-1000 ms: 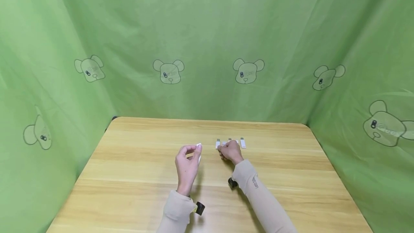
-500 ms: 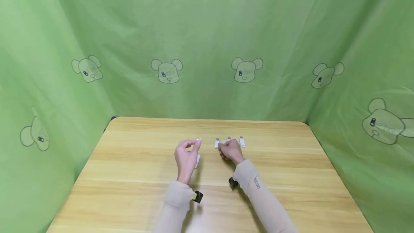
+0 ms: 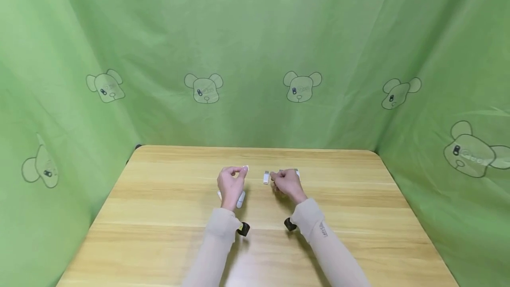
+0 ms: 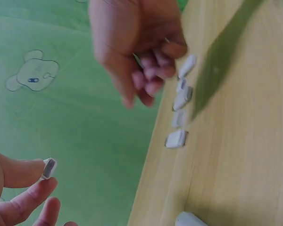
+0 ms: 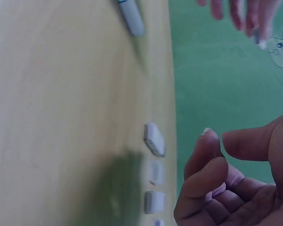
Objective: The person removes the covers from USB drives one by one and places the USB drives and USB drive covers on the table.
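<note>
My left hand (image 3: 231, 186) pinches a small white USB stick cap (image 4: 49, 168) between thumb and forefinger, raised above the table. The cap's hollow grey end shows in the left wrist view. To its right, my right hand (image 3: 288, 184) hovers over a row of white USB sticks, fingers loosely curled and holding nothing visible. The leftmost USB stick (image 3: 266, 177) lies with its metal plug pointing away. A pale, translucent-looking small piece (image 5: 156, 172) lies between it and another USB stick (image 5: 154, 202). My right hand hides most of the row in the head view.
A capped white USB stick (image 3: 241, 199) lies under my left wrist, with another white piece (image 3: 219, 195) partly hidden on its other side. The wooden table (image 3: 159, 234) ends at a green curtain (image 3: 255, 48) behind and on both sides.
My left hand has moved forward with the cap, uncovering the white pieces near its wrist. My right hand has shifted slightly right, away from the leftmost USB stick.
</note>
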`<state>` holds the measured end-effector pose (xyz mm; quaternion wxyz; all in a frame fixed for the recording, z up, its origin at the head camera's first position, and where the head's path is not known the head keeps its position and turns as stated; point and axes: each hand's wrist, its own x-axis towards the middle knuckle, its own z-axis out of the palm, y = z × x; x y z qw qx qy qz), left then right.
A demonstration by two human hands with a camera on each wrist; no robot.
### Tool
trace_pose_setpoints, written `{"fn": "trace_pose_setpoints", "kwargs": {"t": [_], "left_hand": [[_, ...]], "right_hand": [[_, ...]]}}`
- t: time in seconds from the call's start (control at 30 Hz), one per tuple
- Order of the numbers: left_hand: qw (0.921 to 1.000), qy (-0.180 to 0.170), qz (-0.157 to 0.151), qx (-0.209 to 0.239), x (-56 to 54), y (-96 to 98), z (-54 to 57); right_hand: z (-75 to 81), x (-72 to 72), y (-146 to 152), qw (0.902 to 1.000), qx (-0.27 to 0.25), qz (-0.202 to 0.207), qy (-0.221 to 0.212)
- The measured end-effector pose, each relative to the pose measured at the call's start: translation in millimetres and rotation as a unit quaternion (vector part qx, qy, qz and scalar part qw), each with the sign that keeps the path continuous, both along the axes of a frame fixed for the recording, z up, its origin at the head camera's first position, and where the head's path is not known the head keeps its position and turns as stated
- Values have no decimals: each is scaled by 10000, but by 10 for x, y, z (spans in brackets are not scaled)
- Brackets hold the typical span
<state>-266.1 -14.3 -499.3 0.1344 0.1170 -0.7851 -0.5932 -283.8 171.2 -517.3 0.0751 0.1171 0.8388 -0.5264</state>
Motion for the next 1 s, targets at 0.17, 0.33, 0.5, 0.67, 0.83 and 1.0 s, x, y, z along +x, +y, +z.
{"fn": "trace_pose_setpoints", "kwargs": {"t": [0.17,0.33,0.5,0.67,0.83,1.0], "left_hand": [[9990,-95,-193,-389,-106,42,-66],[9962,-337,-352,-720,-207,74,-136],[9911,-777,-504,-952,-303,128,-197],[9846,-1176,-483,-1196,-400,210,-248],[9705,-1514,-616,-1770,-467,288,-321],[9553,-1479,-846,-2417,-503,345,-368]], "right_hand": [[89,34,58,9998,9,-104,179],[169,97,118,9995,-65,-102,294],[257,146,176,9992,-33,-66,401],[309,189,227,9987,59,-30,498],[344,264,260,9987,49,-6,510],[395,317,269,9983,-118,-96,569]]}}
